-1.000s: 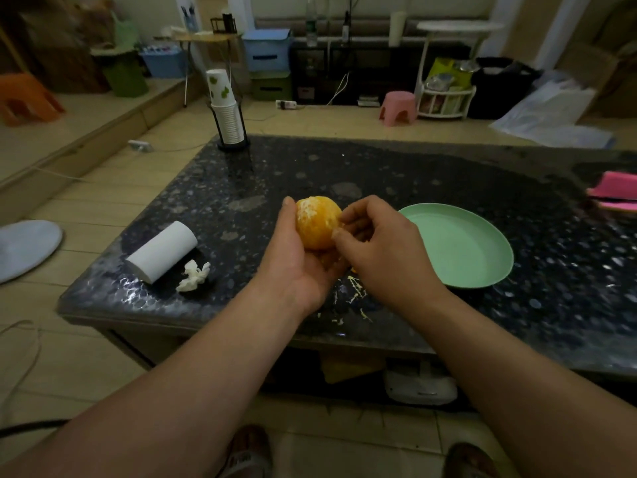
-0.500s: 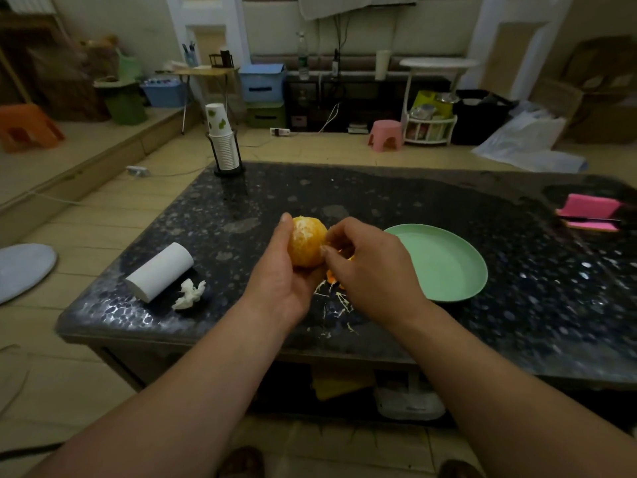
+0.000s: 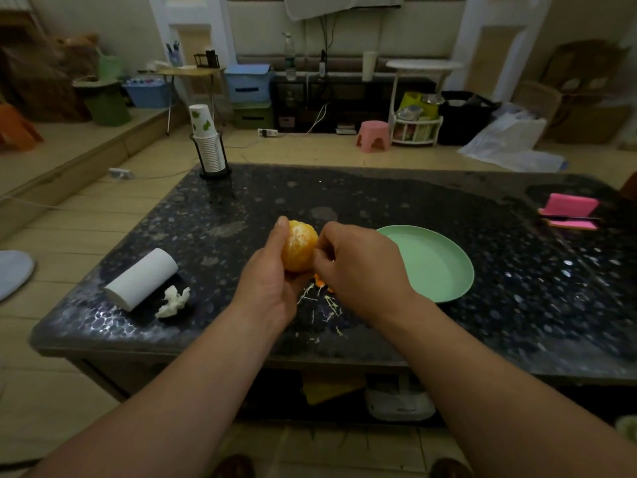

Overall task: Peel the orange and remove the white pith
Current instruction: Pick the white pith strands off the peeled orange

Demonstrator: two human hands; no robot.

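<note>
I'm watching L hand cupping the orange above the table, near its front edge. Thumb is riding up the left side and fingers are wrapping underneath, firm hold. R hand is pinching at the fruit's right flank w/ curled fingertips (can't tell if a strand is actually between them, too small). Peel is looking fully off and white patches are showing on top, so I'm judging we're late in the pith stage. Pith strands and a peel scrap are lying under the hands, green plate sitting just right.

Risks I'm flagging:
- R digging too deep, tearing a membrane, juice making the grip slippery, orange dropping.
- L squeezing too hard, splitting segments.
</note>
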